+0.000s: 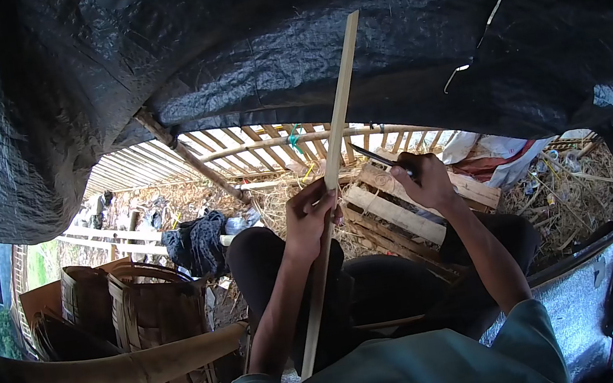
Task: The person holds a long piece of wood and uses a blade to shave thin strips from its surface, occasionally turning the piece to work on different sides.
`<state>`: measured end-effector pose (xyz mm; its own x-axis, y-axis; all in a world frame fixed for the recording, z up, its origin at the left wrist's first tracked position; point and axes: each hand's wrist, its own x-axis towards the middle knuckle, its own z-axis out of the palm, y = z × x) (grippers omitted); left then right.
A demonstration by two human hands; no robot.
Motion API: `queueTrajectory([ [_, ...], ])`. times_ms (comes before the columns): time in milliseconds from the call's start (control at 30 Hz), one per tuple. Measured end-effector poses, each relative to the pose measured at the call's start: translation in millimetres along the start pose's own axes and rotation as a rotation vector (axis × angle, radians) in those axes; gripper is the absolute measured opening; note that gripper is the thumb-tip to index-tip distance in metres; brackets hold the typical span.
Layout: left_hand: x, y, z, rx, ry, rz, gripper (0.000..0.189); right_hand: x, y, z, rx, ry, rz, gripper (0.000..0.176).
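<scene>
Your wooden strip [341, 100]: long, narrow, straight, pale yellow up top, browner below your grip. Upper end leans right and is cut at a slant; lower end reaches down near your green shirt [410, 373]. It stands in front of you, between your knees.

Your left hand [311, 213] has it about mid-length, thumb and fingers pinching it. Your right hand [426, 178] has its fingers curled around the handle of a knife [374, 155], handle mostly hidden. Dark thin blade, tip toward the strip and just beside it; can't tell if they touch.

Room: black plastic sheet [240, 52] spans the top of your view, creased, with a couple of slits showing light. Below it, ground littered with straw [588, 187]. Slatted fence [261, 147] at the back. Woven baskets [130, 302] on your left, thick bamboo pole [121, 374] crossing in front of them. Slatted boards [396, 214] ahead of your knees. Black cloth [196, 242] left of them. Smallest: green tie [295, 138] on the fence rail.
</scene>
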<state>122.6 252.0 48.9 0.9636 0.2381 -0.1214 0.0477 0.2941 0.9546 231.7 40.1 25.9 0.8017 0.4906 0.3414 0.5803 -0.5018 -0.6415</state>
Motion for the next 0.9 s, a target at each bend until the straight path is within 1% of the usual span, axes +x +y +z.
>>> queueTrajectory([
  [100, 2, -8, -1, -0.028, -0.003, -0.010, 0.021, -6, -8, 2, 0.111, -0.021, -0.063, 0.039],
  [133, 3, -11, -2, -0.042, -0.009, -0.013, 0.021, -10, -9, 6, 0.066, -0.063, -0.056, 0.043],
  [233, 0, -13, 1, -0.011, -0.018, -0.051, 0.020, -16, -20, 17, -0.082, -0.068, -0.191, 0.046],
  [267, 2, -21, -5, 0.001, -0.030, -0.094, 0.020, -17, -20, 20, -0.108, -0.045, -0.242, 0.050],
  [367, 1, -19, 3, -0.042, -0.043, -0.169, 0.018, -20, -19, 28, -0.009, -0.059, -0.233, 0.051],
  [467, 0, -20, 9, -0.055, -0.115, -0.335, 0.020, -22, -24, 23, -0.047, -0.140, -0.201, 0.052],
  [500, -2, -21, 10, -0.011, -0.093, -0.352, 0.022, -24, -23, 25, -0.066, -0.164, -0.187, 0.052],
  [567, -6, -24, 13, 0.079, -0.046, -0.385, 0.025, -24, -21, 27, -0.055, -0.130, -0.248, 0.053],
  [600, -9, -29, 16, 0.135, -0.038, -0.341, 0.031, -24, -18, 29, -0.065, -0.127, -0.266, 0.054],
  [633, -12, -29, 17, 0.152, -0.044, -0.334, 0.030, -24, -18, 29, -0.077, -0.124, -0.286, 0.054],
  [733, -13, -25, 20, 0.203, -0.058, -0.292, 0.030, -20, -30, 15, -0.173, -0.246, -0.143, 0.050],
  [833, -12, -24, 25, 0.244, -0.022, -0.258, 0.033, -9, -25, 15, -0.187, -0.226, -0.143, 0.054],
  [900, -5, -19, 30, 0.275, 0.014, -0.253, 0.036, -4, -20, 20, -0.233, -0.146, -0.176, 0.056],
])
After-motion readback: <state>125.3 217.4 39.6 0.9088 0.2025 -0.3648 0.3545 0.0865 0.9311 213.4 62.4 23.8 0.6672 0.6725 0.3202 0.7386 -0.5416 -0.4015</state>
